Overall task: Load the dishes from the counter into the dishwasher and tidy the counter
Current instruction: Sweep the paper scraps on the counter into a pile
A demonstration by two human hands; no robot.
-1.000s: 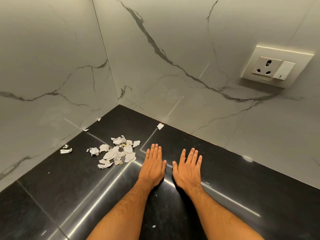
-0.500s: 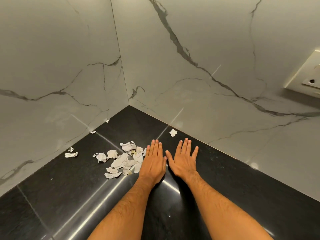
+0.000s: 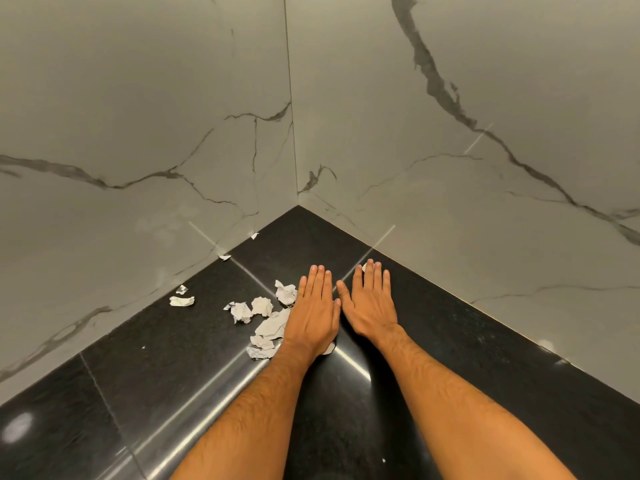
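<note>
scraps point(image 3: 268, 323) under left hand point(image 3: 313, 311), forearms cropped

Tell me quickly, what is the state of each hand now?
Left hand: open, flat, palm down over the paper scraps, holding nothing.
Right hand: open, flat on the black counter, holding nothing.

Two bare forearms are seen, both covered with dark hair down to the wrists. No sleeves, rings or watches are worn. The left hand point(image 3: 313, 315) and the right hand point(image 3: 372, 304) are shown bare, with short, trimmed fingernails.
</note>
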